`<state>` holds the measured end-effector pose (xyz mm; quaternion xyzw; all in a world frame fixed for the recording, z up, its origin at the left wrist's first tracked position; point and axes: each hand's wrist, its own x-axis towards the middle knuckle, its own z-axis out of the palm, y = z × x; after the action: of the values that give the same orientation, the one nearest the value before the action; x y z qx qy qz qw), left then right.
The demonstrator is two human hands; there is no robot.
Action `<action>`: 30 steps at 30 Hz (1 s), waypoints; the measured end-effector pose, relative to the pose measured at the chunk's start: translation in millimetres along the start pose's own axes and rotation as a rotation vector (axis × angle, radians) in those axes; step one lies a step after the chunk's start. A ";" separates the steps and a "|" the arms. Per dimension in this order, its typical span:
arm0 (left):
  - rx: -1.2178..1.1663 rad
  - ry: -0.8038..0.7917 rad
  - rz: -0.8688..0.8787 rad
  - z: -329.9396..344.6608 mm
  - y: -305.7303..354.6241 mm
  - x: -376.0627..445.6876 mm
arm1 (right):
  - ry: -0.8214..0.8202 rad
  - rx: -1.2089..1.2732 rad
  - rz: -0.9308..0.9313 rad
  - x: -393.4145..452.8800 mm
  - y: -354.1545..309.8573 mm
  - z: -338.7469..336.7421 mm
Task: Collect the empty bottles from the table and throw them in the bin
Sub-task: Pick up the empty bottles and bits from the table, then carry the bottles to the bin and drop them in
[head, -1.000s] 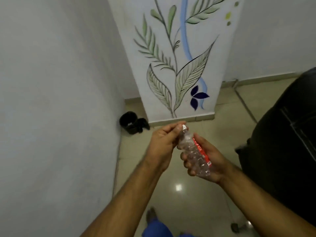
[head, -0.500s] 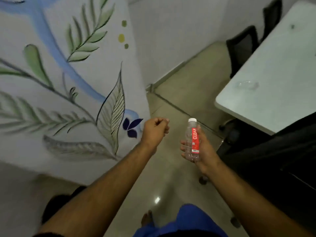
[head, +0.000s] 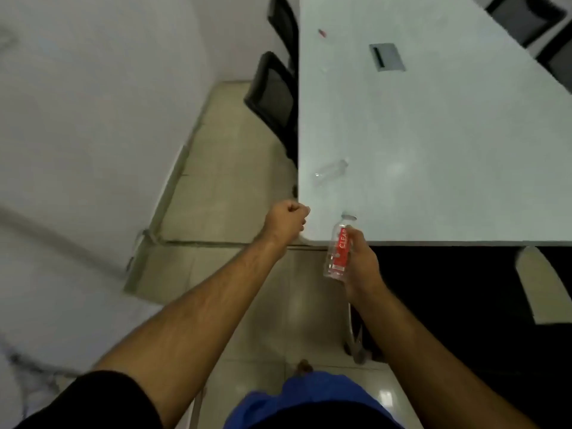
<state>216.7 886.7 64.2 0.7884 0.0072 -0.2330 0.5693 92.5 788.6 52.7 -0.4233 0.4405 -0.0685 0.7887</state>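
Note:
My right hand [head: 360, 267] grips a clear plastic bottle with a red label and white cap [head: 338, 247], held upright at the near corner of the white table [head: 433, 134]. My left hand [head: 286, 222] is a closed fist just left of that corner; whether it holds anything is hidden. A second clear bottle [head: 331, 171] lies on its side on the table near the left edge, beyond both hands. No bin is in view.
Black chairs [head: 274, 97] stand along the table's left side, more chair backs [head: 538, 23] at the far right. A grey cable hatch [head: 387, 56] and a small red item [head: 322, 33] sit further up the table. White wall at left, tiled floor below.
The view has swung right from the painted wall and black bin to the table. My left hand left the bottle's cap and closed into a fist; the right hand keeps the bottle.

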 end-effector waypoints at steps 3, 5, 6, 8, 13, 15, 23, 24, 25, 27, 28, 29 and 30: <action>0.108 -0.063 0.055 17.2 16.0 62.4 | 0.069 0.007 -0.039 35.6 -21.2 11.7; 0.220 -0.081 0.100 29.9 25.9 101.9 | 0.116 0.024 -0.056 58.6 -33.0 17.1; 0.322 -0.104 0.132 38.6 29.9 123.8 | 0.153 0.043 -0.065 71.7 -37.7 19.5; 0.537 -0.136 0.228 48.1 34.2 159.5 | 0.204 0.073 -0.069 89.1 -46.7 24.7; 0.940 -0.207 0.414 78.8 42.8 239.1 | 0.383 0.254 -0.057 127.4 -54.4 47.8; 1.054 -0.276 0.426 87.6 39.0 264.4 | 0.472 0.326 -0.045 136.6 -50.0 64.7; 1.158 -0.561 0.387 98.4 27.9 298.6 | 0.728 0.479 -0.041 127.2 -37.1 104.3; 1.081 -0.617 0.378 98.4 28.8 289.8 | 0.763 0.479 -0.031 119.8 -33.0 106.5; 0.961 -0.710 0.332 99.0 27.7 275.0 | 0.790 0.497 -0.038 108.3 -28.1 107.6; 0.700 -0.958 0.117 95.2 26.1 233.8 | 0.828 0.568 -0.093 83.9 -15.2 108.1; 0.630 -1.095 0.004 90.2 24.4 211.1 | 0.859 0.594 -0.121 71.9 -7.5 107.9; 0.588 -1.234 -0.094 87.0 20.2 187.7 | 0.906 0.619 -0.143 57.3 5.6 105.7; 0.564 -1.348 -0.163 82.2 17.1 167.8 | 0.943 0.659 -0.169 45.2 19.0 103.4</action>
<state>341.5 764.0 -3.5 0.5873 -0.3460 -0.7019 0.2066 192.6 841.7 36.4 -0.1127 0.6641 -0.4460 0.5893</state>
